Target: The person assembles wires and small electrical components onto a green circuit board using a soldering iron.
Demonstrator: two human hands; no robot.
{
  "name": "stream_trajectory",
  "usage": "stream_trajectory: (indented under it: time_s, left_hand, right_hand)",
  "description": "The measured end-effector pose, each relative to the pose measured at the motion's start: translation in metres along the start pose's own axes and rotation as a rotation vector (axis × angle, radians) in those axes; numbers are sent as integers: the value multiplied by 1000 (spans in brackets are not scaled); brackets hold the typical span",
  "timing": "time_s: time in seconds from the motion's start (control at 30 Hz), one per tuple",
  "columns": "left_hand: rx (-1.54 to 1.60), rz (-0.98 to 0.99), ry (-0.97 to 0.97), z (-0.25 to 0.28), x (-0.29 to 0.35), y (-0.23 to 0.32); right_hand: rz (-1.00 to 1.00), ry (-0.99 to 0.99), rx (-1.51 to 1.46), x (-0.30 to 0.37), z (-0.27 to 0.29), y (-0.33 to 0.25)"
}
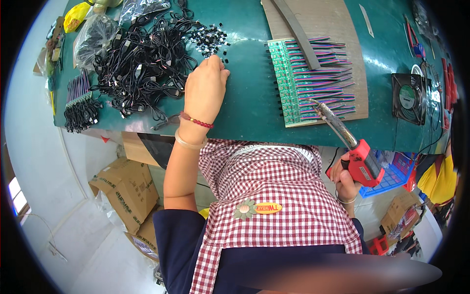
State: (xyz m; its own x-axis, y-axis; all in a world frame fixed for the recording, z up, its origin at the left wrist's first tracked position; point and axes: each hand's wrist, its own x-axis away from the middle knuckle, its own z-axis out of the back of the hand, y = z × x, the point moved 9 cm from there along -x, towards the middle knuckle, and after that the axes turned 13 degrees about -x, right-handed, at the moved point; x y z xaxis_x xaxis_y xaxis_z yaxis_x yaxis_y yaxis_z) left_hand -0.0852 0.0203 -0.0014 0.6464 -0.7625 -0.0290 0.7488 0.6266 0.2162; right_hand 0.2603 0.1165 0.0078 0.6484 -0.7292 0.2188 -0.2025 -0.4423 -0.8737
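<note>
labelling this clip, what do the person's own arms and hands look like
The left hand is ungloved, with a red beaded bracelet and a pale bangle; the right hand, also ungloved, has a thin wristband. The left sleeve is short, dark navy.

My left hand (205, 90) has its back up, hiding most of my fingertips, so I can't tell whether they pinch one of the small black connectors (209, 39). Off the tabletop's (249, 100) near edge, the soldering gun (364, 165) partly covers my right hand (345, 179); whether its tip touches the circuit boards (284, 81) is too small to tell. The grey bar (297, 34) and the tabletop's far edge are cut off at the top.
</note>
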Motion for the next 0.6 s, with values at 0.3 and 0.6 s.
stream_trajectory:
  time_s: [0.3,0.6]
  left_hand:
    - [64,-69,161,26,22,8]
    - [1247,67,-480,-3,88,85]
  right_hand:
    - [75,2,-26,-12,-10,-7]
    - [-5,-82,-152,-39,-62,7]
